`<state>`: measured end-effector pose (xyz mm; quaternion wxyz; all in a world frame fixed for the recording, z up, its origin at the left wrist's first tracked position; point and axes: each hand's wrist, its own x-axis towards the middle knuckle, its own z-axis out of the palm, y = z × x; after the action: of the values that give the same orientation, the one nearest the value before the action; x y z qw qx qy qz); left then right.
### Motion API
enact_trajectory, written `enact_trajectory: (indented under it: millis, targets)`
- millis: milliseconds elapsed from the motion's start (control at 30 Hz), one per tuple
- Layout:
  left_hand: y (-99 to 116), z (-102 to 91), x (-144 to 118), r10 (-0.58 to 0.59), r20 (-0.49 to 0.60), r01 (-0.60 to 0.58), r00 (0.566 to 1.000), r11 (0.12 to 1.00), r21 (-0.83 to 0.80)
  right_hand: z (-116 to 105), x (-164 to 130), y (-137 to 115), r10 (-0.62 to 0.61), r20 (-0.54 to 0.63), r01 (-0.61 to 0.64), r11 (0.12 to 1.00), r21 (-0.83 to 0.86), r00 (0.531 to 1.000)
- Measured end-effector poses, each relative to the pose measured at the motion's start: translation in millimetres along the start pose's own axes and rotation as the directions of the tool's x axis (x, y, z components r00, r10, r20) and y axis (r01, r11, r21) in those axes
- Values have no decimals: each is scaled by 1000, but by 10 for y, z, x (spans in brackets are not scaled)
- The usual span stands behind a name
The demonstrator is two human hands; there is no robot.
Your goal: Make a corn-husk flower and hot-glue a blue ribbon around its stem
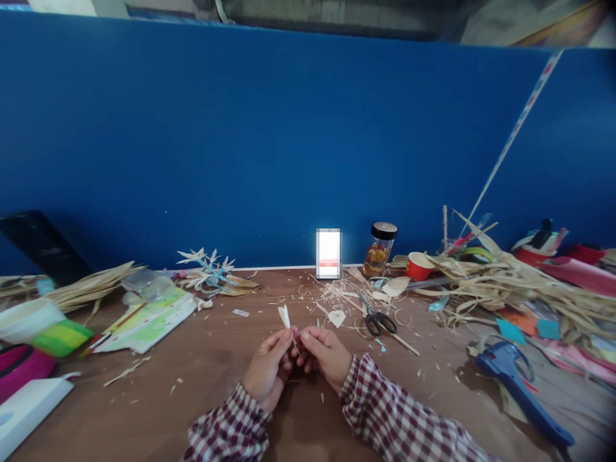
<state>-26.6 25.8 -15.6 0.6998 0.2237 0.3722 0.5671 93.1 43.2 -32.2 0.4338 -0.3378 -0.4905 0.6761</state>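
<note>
Both hands meet at the table's near edge, the left hand (267, 371) and right hand (326, 355) pinching between their fingertips a pale straw piece (285, 317) whose long axis rises toward twelve o'clock, scissors (378, 319) lying off at two o'clock.

Black-handled scissors (378, 320); lidded jar (380, 249); red cup (418, 265); blue glue gun (517, 380)

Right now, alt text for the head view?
Two hands, left hand and right hand, pinch a small pale petal-shaped straw piece together above a brown table. Black-handled scissors, a jar, a red cup and loose straw lie beyond.
</note>
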Motion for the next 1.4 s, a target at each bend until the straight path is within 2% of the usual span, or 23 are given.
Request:
enact_trajectory:
  millis: [200, 333, 500, 667, 733, 800, 867, 933, 1067, 1133, 1267, 1400]
  targets:
    - [-10, -20, 13, -8, -40, 7, 999, 1000, -25, 66, -58, -88, -137, -61, 125, 977, -172, 989]
    - [4, 11, -8, -7, -68, 6, 998, 1000, -13, 109, -92, -127, -196, -133, 151, 945, -290, 972]
    - [-10, 13, -15, 11, -50, -11, 999, 1000, 4, 121, -92, -152, -151, -137, 113, 960, -255, 979]
    - [-21, -32, 23, 20, -35, -22, 999, 999, -46, 87, -65, -111, -55, -67, 38, 971, -238, 996]
    - [7, -38, 34, 34, -38, -38, 999, 994, -107, 78, -60, -86, -102, -86, 74, 956, -283, 991]
    - [45, -37, 34, 38, -30, -43, 999, 986, -162, 71, -58, -69, -216, -141, 158, 927, -339, 966]
    - [76, -33, 22, 26, 18, -22, 999, 979, -202, 60, -55, -67, -315, -204, 231, 907, -353, 927]
    - [86, -31, 4, -1, 103, 24, 995, 974, -227, 44, -48, -82, -339, -254, 260, 918, -299, 906]
    - [52, -35, -17, -54, 219, 107, 974, 965, -238, 4, -25, -134, -294, -195, 270, 953, -140, 936]
    - [29, -39, -19, -69, 244, 128, 967, 963, -236, -15, -13, -155, -279, -204, 254, 957, -141, 938]
    - [18, -39, -36, -99, 323, 177, 941, 959, -222, -47, 3, -172, -277, -371, 215, 956, -201, 886]
    - [41, -30, -60, -107, 373, 195, 922, 959, -207, -152, 50, -195, -276, -490, 222, 961, -165, 827]
